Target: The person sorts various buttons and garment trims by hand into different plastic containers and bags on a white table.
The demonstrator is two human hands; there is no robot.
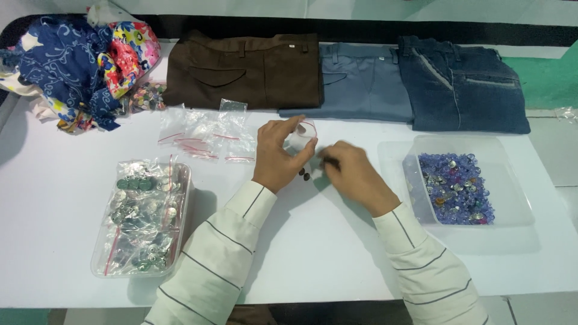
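Observation:
My left hand (276,156) holds a small clear zip bag (303,135) with a red seal strip, lifted a little off the white table (325,241). My right hand (352,174) rests just right of it, fingertips pinched near the bag's mouth; what they pinch is too small to tell. Two small dark buttons (304,174) lie on the table between the hands. Both arms wear white sleeves with thin dark stripes.
A clear tray (99,265) of filled zip bags sits left. Several empty zip bags (205,138) lie behind it. A clear tub (512,198) of blue and silver buttons stands right. Brown trousers (244,69), grey trousers (361,81) and jeans (460,84) lie at the back; patterned cloth (78,66) is heaped back left.

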